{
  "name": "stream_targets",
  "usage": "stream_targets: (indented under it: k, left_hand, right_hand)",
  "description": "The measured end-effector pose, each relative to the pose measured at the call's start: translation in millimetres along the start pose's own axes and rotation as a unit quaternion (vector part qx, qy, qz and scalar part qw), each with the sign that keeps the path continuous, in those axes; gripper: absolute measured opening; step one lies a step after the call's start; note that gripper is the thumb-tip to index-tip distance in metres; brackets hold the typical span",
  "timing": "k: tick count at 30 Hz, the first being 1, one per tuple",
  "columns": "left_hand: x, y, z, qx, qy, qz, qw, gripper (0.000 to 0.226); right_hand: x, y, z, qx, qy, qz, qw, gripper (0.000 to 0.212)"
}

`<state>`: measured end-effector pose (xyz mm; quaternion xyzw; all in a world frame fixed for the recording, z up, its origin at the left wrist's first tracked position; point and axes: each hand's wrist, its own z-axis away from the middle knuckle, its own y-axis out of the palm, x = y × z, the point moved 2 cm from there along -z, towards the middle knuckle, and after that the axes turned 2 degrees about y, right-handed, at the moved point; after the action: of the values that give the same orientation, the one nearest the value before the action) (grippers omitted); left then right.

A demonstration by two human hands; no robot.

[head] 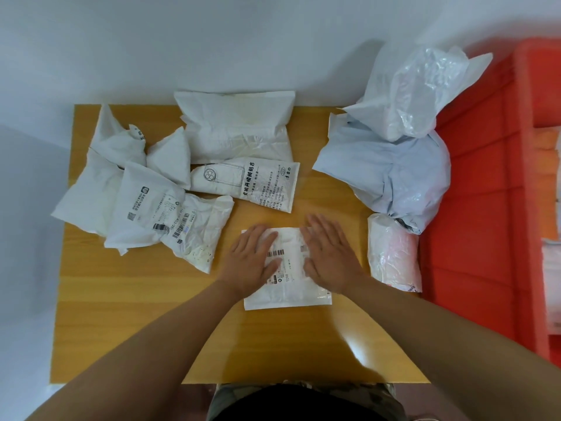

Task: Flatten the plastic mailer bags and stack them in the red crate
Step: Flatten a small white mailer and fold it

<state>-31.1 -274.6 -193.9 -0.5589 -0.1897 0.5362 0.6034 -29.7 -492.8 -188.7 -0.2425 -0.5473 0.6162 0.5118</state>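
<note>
Two hands lie flat on one small white mailer (287, 268) near the table's middle: left hand (253, 259) on its left part, right hand (329, 253) on its right, fingers straight & spread, palms down, pressing, nothing gripped. Mailer is a rough rectangle w/ barcode label, thin crinkly plastic, lying flat on the wooden table (121, 329), which is yellow-orange & glossy. Left cluster: approx 5 white crumpled bags (133, 202), overlapping, some w/ printed labels & barcodes; exact count hard to tell. Centre back: 1 large white bag (236, 126), folded, puffy, and just in front of it 1 white printed pouch (246, 183) w/ phone outline. Right side: 1 pale blue bag (391, 171), bunched, w/ 1 translucent white bag (422, 89) heaped on top; 1 rolled white-pink bag (393, 253) just beside table's right edge. Red crate (473, 208), ribbed plastic wall, stands right of table, touching or very near it
</note>
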Motion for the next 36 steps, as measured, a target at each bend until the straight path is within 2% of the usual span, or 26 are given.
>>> stream_targets:
  k: [3, 7, 11, 13, 16, 19, 22, 25, 28, 30, 33, 36]
  left_hand:
    - [4.0, -20.4, -7.0, 0.003, -0.057, 0.009, 0.998, 0.063]
    - [1.6, -38.2, -15.0, 0.024, -0.097, -0.035, 0.994, 0.067]
    - [1.7, -44.0, -13.8, 0.074, -0.108, -0.088, 0.987, 0.044]
    - [-2.0, -44.7, -6.0, 0.101, -0.110, -0.097, 0.984, 0.038]
    - [-7.3, -41.8, 2.3, 0.137, -0.107, -0.055, 0.983, 0.036]
    - [-9.9, -57.3, 3.8, 0.150, -0.111, 0.074, 0.980, 0.027]
    - [-8.2, -90.8, 1.2, 0.104, -0.136, 0.186, 0.968, 0.011]
    - [-9.0, -134.2, -3.4, 0.012, -0.148, 0.265, 0.953, 0.010]
    - [-13.3, -168.6, -2.6, -0.056, -0.145, 0.325, 0.933, 0.015]
    - [-18.4, -182.5, 2.0, -0.082, -0.136, 0.324, 0.933, 0.015]
    - [-20.9, -184.9, 12.8, -0.071, -0.104, 0.299, 0.946, 0.008]
    - [-16.6, -164.8, 26.9, -0.007, -0.054, 0.202, 0.978, 0.013]
  right_hand:
    - [-10.4, -7.4, 0.2, 0.014, 0.065, -0.014, 0.998, 0.068]
    - [-7.4, -17.8, -3.5, 0.073, 0.068, -0.012, 0.995, 0.068]
    - [3.3, -31.1, -4.8, 0.109, 0.075, 0.022, 0.991, 0.037]
    - [7.1, -35.3, 2.4, 0.127, 0.085, 0.027, 0.988, 0.032]
    - [10.4, -36.3, 12.4, 0.172, 0.087, 0.003, 0.981, 0.035]
    - [9.3, -50.7, 15.6, 0.196, 0.097, -0.043, 0.975, 0.038]
    - [6.5, -76.8, 7.4, 0.167, 0.109, -0.085, 0.976, 0.024]
    - [8.2, -109.7, -3.7, 0.095, 0.090, -0.100, 0.986, 0.007]
    - [13.5, -138.7, -10.6, 0.022, 0.075, -0.105, 0.991, 0.003]
    - [16.4, -152.1, -9.8, -0.015, 0.066, -0.104, 0.992, 0.010]
    - [19.6, -157.4, -4.0, -0.029, 0.052, -0.087, 0.994, 0.018]
    - [24.5, -146.7, 9.4, 0.000, 0.026, -0.019, 0.999, 0.019]
